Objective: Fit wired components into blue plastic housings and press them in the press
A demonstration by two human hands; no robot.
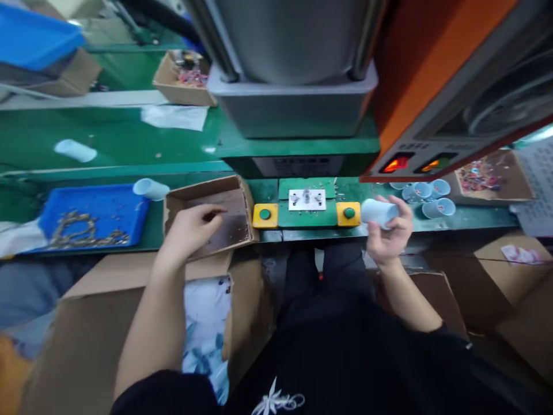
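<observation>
My right hand point(391, 233) is wrapped round a pale blue plastic cup point(377, 213), tilted on its side just right of a yellow button box point(348, 214). Over a shallow cardboard box point(211, 245), my left hand point(192, 227) has its fingers curled and thumb near the fingertips. Whatever may be in that pinch is too small or hidden to make out. Between the hands, a metal fixture plate point(306, 199) with small upright pins sits on the green base, under the grey press head point(294, 104). A second yellow button box point(265, 215) stands beside the cardboard box.
Several pale cups point(438, 207) stand or lie at right, near a carton of reddish small parts point(486, 178). A blue tray point(95, 216) of metal bits lies left, with a cup point(151, 189) by its corner. An orange machine housing point(432, 69) overhangs the right. Below stands an open carton point(103, 340).
</observation>
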